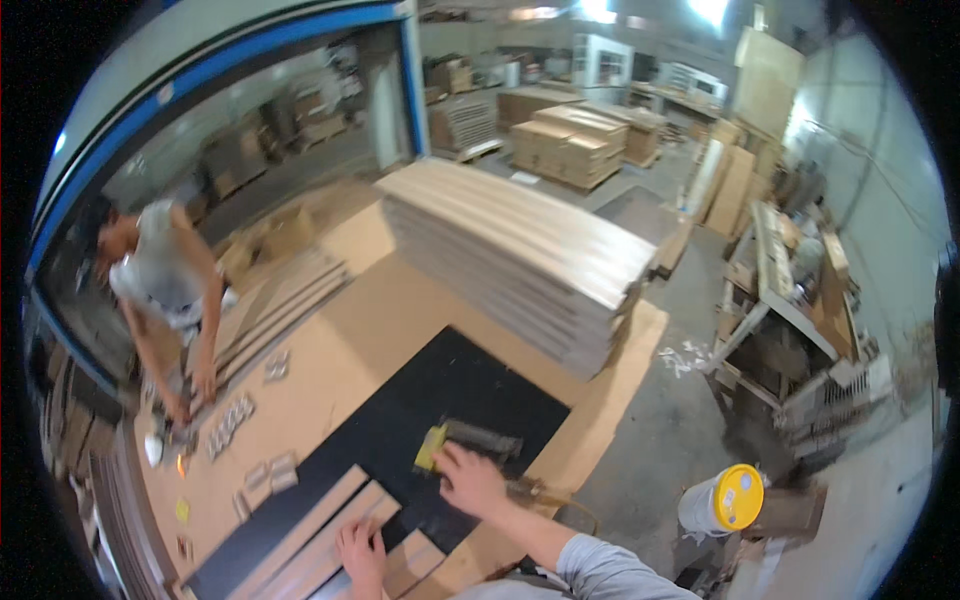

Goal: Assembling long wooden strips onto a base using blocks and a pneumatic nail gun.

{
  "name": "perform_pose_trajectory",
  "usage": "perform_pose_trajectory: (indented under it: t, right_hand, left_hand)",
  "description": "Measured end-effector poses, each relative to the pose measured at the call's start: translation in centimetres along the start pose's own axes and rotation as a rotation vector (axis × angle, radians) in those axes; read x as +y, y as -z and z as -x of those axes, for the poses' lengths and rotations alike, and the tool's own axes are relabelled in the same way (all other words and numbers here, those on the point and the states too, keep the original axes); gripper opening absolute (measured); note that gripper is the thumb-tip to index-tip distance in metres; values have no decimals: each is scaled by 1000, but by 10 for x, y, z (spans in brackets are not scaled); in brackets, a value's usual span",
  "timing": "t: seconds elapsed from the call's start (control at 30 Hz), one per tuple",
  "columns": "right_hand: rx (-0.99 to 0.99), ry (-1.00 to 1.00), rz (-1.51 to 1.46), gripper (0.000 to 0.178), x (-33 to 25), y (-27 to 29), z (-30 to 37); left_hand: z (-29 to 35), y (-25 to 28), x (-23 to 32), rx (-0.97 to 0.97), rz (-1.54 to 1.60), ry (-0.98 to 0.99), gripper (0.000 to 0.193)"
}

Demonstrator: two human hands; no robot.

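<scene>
My right hand [472, 482] stretches over a black mat [440, 385] with its fingertips closed on a small yellow block [431, 449], blurred by motion. Just beyond those fingers lies a dark grey elongated tool [485, 438], its kind too blurred to tell. My left hand [360, 548] rests with spread, slightly bent fingers on pale wooden slats [310, 545], which lie side by side with dark gaps between them at the mat's near edge.
A tall stack of wooden panels [520, 225] stands at the table's far side. At left, another person [165, 270] works over long strips [285, 305]. Small parts [232, 425] lie between us. A white bucket with a yellow lid [735, 497] stands on the floor, right; a cluttered bench [775, 265] is beyond.
</scene>
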State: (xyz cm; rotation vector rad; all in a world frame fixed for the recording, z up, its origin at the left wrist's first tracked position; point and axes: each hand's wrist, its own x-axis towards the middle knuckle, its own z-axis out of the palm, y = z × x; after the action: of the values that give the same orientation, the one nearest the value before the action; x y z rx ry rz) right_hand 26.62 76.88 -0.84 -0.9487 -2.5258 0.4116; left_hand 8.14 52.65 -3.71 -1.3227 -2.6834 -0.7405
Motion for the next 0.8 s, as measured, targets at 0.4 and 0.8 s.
perform_pose_trajectory:
  t: [0.4,0.8]
  right_hand:
    - [-1,1,-22,66,9,-2,5]
    - [-21,-22,-49,62,8,0,5]
  left_hand:
    - [0,2,23,9,31,-48,41]
    - [19,13,51,35,13,-30,42]
